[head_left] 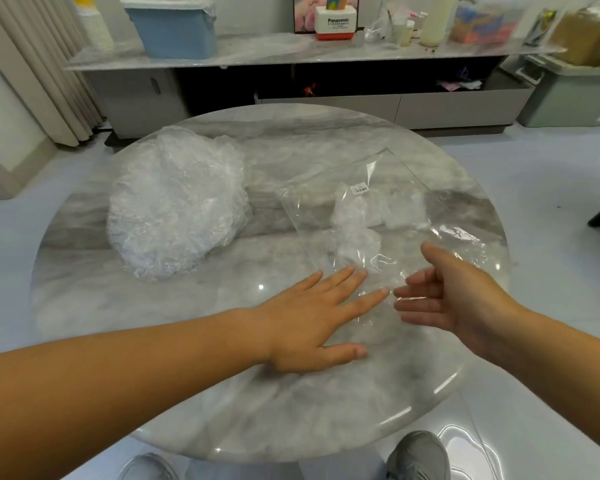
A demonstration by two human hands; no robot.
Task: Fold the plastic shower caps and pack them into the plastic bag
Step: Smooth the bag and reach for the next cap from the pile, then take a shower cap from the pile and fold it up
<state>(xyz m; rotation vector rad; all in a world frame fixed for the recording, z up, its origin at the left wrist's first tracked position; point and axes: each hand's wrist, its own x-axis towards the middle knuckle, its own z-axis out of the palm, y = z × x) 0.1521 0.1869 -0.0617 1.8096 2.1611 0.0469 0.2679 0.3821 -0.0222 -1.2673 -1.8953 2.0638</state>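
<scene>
The plastic bag [388, 209] lies flat, stretching away from our fingertips, and its near edge comes in between our two hands. Inside it, just beyond the fingers, sits a small clump of folded caps [354, 226], with a white sticker [360, 189] further out on the film. The pile of shower caps [177, 209] not yet folded is well off to the far left of our left fingers, apart from the bag.

Our left hand [312, 317] lies palm down with its fingers [371, 297] straight and spread wide, the tips resting on or right at the bag's near edge; the film is so clear that we cannot tell how much of it they cover. Our right hand [461, 292] stands on edge, palm facing the left hand, with its fingers [413, 282] loose and slightly bent. It holds nothing that we can see, though the fingertips are close beside the crinkled film.

We judge the step in hand to be settling the bag, or finding its mouth, before the next cap goes in. To do it well, we keep the left fingers flat and pressing lightly so the slick film cannot slide on the polished table [222, 393]. The right fingertips should pick up only the top layer, since two clear layers cling together and are easily pinched as one. We open it just wide enough, so the caps already inside stay folded.
</scene>
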